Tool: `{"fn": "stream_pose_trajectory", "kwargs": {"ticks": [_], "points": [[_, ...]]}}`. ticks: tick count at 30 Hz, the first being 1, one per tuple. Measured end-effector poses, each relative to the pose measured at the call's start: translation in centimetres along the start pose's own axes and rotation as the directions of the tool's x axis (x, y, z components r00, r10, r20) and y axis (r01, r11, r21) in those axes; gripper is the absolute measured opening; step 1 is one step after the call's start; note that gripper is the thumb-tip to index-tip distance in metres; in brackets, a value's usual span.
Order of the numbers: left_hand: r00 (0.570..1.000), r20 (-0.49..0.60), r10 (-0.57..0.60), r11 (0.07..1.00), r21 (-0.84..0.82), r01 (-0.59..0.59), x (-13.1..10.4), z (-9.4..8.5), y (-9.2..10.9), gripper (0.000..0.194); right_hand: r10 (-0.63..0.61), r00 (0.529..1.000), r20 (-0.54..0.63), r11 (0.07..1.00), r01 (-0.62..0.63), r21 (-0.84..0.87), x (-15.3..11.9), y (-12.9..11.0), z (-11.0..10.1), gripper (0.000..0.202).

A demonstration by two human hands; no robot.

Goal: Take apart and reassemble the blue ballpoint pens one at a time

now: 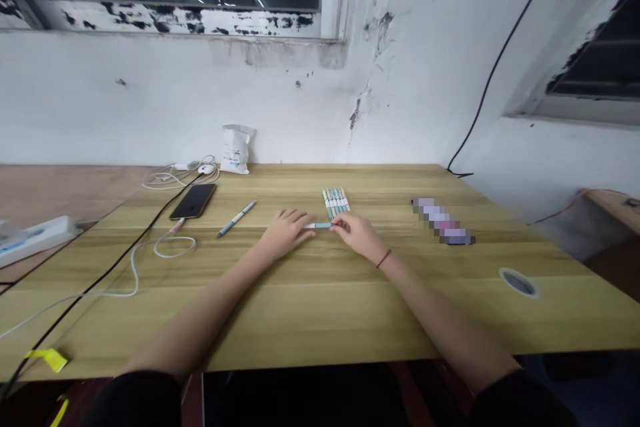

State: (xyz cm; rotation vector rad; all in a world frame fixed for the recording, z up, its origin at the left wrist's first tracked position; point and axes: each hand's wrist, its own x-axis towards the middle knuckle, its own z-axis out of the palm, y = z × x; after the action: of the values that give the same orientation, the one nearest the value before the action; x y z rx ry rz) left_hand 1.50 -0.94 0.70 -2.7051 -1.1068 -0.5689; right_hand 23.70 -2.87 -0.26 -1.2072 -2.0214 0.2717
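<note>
A light-blue and white pen (320,225) lies crosswise between my two hands, low over the table. My right hand (357,233) pinches its right end between thumb and fingertips. My left hand (287,232) has its thumb and index finger on either side of the pen's left end, and its other fingers reach forward. Just beyond my right hand, a row of several pens (336,202) with white bands lies side by side. To the left of my left hand, a single blue and white pen (237,219) rests at a slant.
A black phone (194,201) with a white charging cable (135,267) lies at the left. A white packet (235,149) stands by the wall. On the right are a pixelated, blurred-out long object (443,220) and a round table hole (519,282). A black cable (115,260) crosses the left side.
</note>
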Motion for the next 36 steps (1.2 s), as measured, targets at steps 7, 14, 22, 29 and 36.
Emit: {"fn": "stream_pose_trajectory", "kwargs": {"ticks": [7,14,22,29,36], "points": [[1.000,-0.002,0.017,0.997,0.069,-0.017,-0.1,-0.1,1.0,0.028,0.097,0.991,0.091,0.970,-0.115,0.216,-0.2,-1.0,0.5,0.025],[0.999,0.030,-0.035,0.999,-0.029,0.036,-0.3,-0.2,1.1,0.032,0.106,0.994,0.010,0.961,-0.105,0.257,-0.2,-1.1,0.6,0.020],[0.999,0.025,-0.027,0.997,-0.068,0.028,-0.3,-0.4,1.1,0.029,0.114,0.992,0.049,0.959,-0.123,0.257,-0.2,-1.4,0.5,0.029],[1.000,0.009,-0.002,0.997,-0.072,0.003,-0.3,-0.2,1.1,0.029,0.121,0.991,0.063,0.955,-0.133,0.266,-0.2,-1.2,0.6,0.027],[1.000,0.020,-0.012,0.997,-0.076,0.013,-0.4,0.1,1.1,0.031,0.152,0.987,0.061,0.940,-0.163,0.298,-0.3,-0.8,0.9,0.024]]}}
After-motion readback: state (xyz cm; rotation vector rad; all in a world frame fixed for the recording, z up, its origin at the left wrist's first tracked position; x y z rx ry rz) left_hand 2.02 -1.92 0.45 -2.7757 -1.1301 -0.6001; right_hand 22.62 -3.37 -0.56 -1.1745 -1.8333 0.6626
